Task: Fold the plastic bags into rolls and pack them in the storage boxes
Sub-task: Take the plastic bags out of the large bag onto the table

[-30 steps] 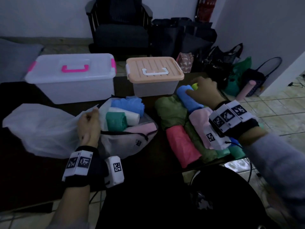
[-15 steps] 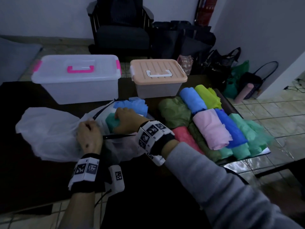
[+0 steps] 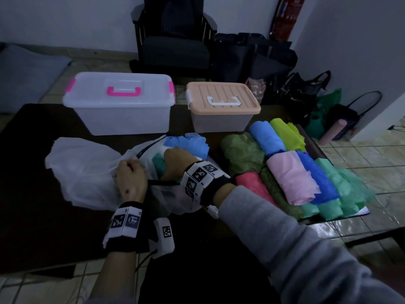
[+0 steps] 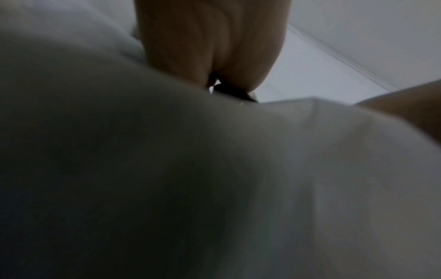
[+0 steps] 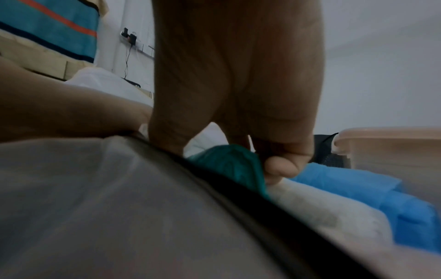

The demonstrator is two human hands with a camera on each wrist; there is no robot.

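Note:
A grey mesh pouch (image 3: 168, 194) with a black zip rim lies open on the dark table and holds blue (image 3: 192, 143), teal (image 3: 158, 161) and white rolled bags. My left hand (image 3: 129, 172) pinches the pouch's black rim (image 4: 229, 92) beside a loose white plastic bag (image 3: 83, 167). My right hand (image 3: 175, 160) is inside the pouch, its fingers (image 5: 281, 166) curled round the teal roll (image 5: 229, 166). The white roll (image 5: 310, 203) and blue roll (image 5: 358, 188) lie just beyond it. Two lidded storage boxes stand behind: a clear one with a pink handle (image 3: 120, 115) and a peach-lidded one (image 3: 221, 99).
A pile of rolled bags in blue, yellow-green, pink, red, olive and green (image 3: 291, 178) fills the table's right end, close to its edge. A dark chair (image 3: 173, 44) and several bags (image 3: 306, 93) stand on the floor behind.
My right hand left the pile of rolls at the right and moved left into the pouch, onto the teal roll. My left hand has kept its hold on the pouch rim.

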